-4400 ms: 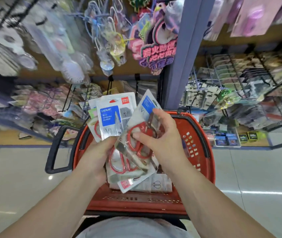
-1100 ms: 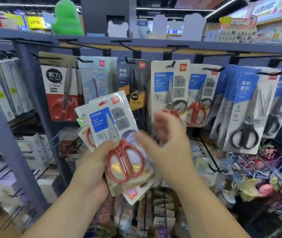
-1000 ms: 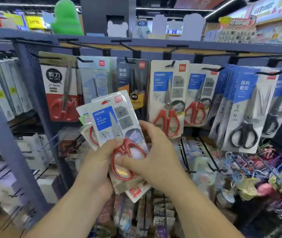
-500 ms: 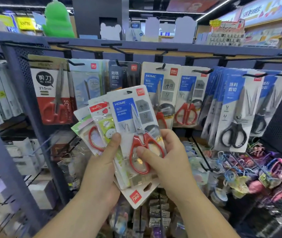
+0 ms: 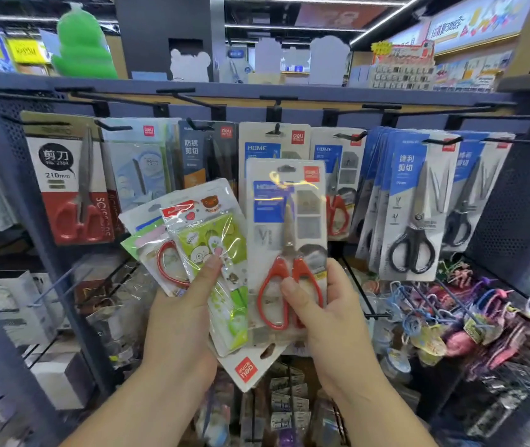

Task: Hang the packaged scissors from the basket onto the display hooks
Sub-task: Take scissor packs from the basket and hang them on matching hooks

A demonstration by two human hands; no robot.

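The right hand pinches a red-handled pack low down, thumb across the handles and fingers curled behind the card. It holds the pack upright in front of the rack, just below the top rail. The left hand grips the stack of remaining packs, fanned out, with the thumb pressed on the green front one and the fingers hidden behind. The basket is out of view. The step in hand looks like hanging this one pack, and the fitting place seems to be the hook near the middle of the rail, where a matching hung pack already sits directly behind the held one. The hole at the card's top edge lies below the hook's tip, so the pack likely needs lifting, then bringing toward the tip with the card kept square to it. Gripped so low, the top may flex and miss; a slow approach should help. Once threaded, it should slide back to the hung pack. The stack is best kept left, apart from the hook.
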